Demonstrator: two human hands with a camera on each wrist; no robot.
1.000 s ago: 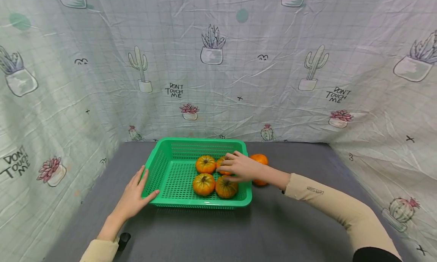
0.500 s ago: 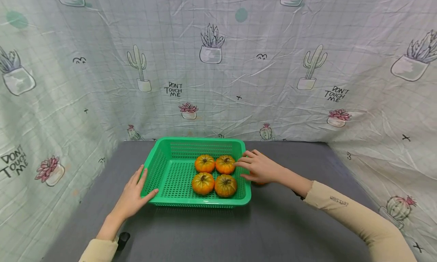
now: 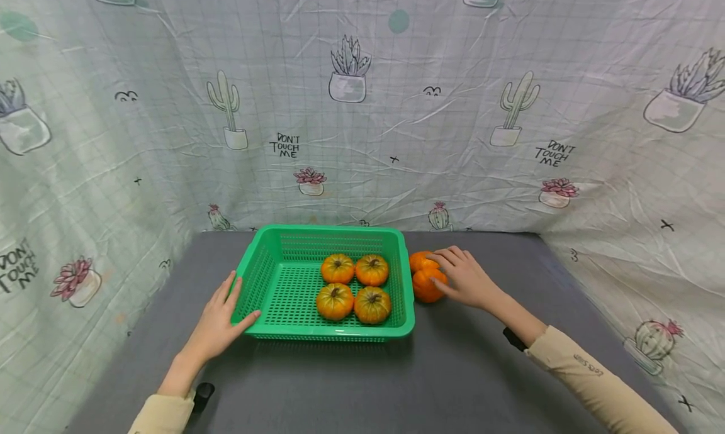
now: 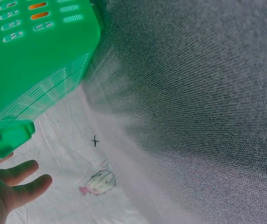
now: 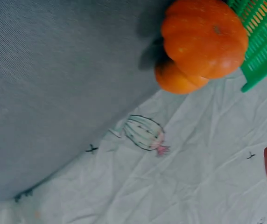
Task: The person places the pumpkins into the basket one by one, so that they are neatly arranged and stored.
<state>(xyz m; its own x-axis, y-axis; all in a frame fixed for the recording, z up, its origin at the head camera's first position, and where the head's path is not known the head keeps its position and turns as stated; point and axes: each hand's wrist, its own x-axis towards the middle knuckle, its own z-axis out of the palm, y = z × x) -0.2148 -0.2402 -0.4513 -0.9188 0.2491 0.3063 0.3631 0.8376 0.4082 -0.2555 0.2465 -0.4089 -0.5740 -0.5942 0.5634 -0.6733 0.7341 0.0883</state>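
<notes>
Fingers of the right hand [image 3: 467, 280] point left, loosely bent and pinching nothing, with the thumb spread apart below them, right of centre in the head view. Under and just left of their tips, on the grey table [image 3: 317, 390], lie a nearer pumpkin [image 3: 426, 287], its right side overlapped by the thumb, and a farther pumpkin [image 3: 420, 261], partly covered by the fingers. Whether thumb or fingers touch either one cannot be told from the head view; in the right wrist view the pair sits at the upper right, with a gap down to the fingertips at the right edge. Both are bright orange, plump and deeply ribbed; the nearer one shows a glossy skin and a small dull scar, and hides part of the other. They lie just beside the right wall of a green basket [image 3: 328, 331], which fills the lower middle of the head view. Its right half holds four pumpkins [image 3: 335, 301] in two rows of two, yellow-orange, streaked greenish around dark stems, the one at the lower right the dullest. Left of centre, the left hand [image 3: 214, 324] rests at the basket's left rim, fingers straight and thumb splayed wide over the near corner; in the left wrist view its fingertips show at the lower left.
</notes>
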